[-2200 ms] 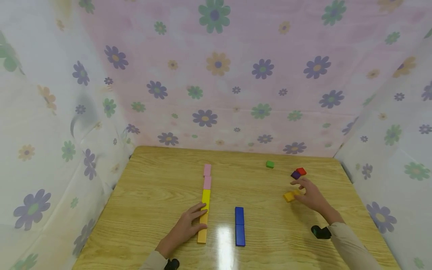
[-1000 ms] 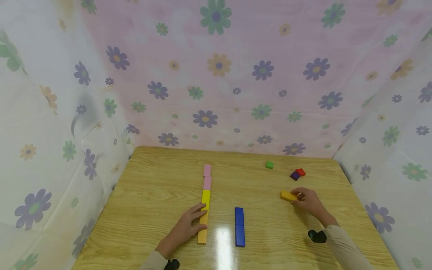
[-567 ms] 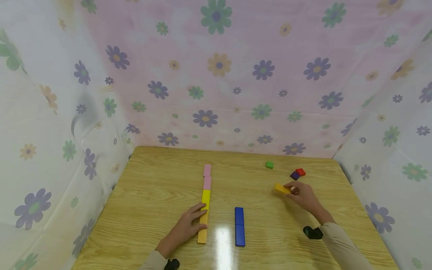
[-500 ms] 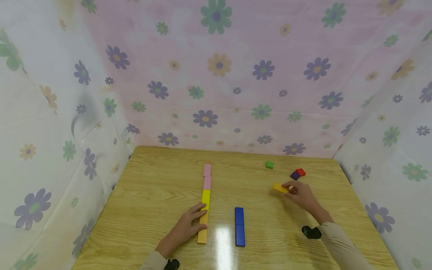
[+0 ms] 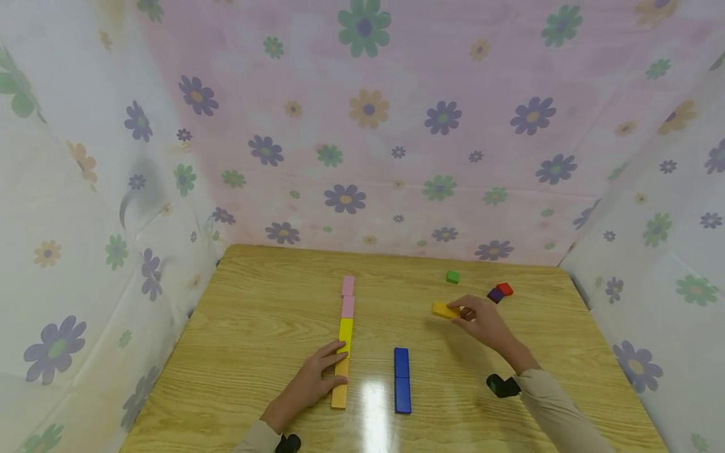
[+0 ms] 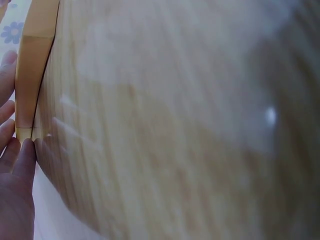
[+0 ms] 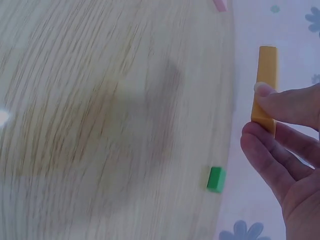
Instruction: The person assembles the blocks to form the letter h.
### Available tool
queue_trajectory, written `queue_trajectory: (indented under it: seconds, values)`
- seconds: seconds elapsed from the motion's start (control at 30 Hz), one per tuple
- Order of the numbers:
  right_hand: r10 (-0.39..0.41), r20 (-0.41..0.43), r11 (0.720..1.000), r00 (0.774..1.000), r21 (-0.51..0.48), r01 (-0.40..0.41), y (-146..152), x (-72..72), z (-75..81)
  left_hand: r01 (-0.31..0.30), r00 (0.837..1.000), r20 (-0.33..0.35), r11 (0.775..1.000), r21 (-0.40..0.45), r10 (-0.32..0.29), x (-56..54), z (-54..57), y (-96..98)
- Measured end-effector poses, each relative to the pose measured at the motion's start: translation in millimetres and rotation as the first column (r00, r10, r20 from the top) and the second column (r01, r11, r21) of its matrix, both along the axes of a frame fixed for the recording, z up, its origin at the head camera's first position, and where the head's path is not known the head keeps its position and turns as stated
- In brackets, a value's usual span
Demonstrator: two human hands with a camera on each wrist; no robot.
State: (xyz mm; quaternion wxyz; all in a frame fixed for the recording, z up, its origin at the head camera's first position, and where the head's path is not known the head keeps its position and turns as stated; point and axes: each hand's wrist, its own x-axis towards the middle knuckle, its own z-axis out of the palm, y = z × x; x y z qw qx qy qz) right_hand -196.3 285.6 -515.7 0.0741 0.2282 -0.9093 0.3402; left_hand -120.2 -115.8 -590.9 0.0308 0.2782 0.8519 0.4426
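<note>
Between thumb and fingers, my right hand pinches a yellow-orange rectangular block by one end. The right wrist view shows this block raised, its far end free. My left hand rests at a straight row on the left, fingertips on the bright yellow block and thumb on the orange block at the near end. Two pink blocks form the row's far part, slightly offset from each other. Right of this row, two blue blocks lie end to end.
A small green block lies toward the back of the wooden table. Farther right, a purple block touches or nearly touches a red block. Flowered cloth surrounds the table at the back and sides.
My right hand has taken hold of the yellow-orange block, lifted it and carried it left, away from the purple and red blocks. The left hand stays in place at the row.
</note>
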Motion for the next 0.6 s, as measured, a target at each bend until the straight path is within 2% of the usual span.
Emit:
queue_trajectory:
  seconds: [0.33, 0.6]
  values:
    - [0.041, 0.019, 0.999, 0.999, -0.015, -0.041, -32.1, -0.9, 8.8, 0.001, 1.0, -0.018, 1.0, 0.004, -0.001, -0.1, -1.3, 0.2]
    - [0.103, 0.043, 0.994, 0.994, -0.025, -0.102, -53.8, -5.7, 3.8, 0.005, 1.0, -0.018, 1.0, 0.0, -0.005, -0.5, -1.0, 0.4]
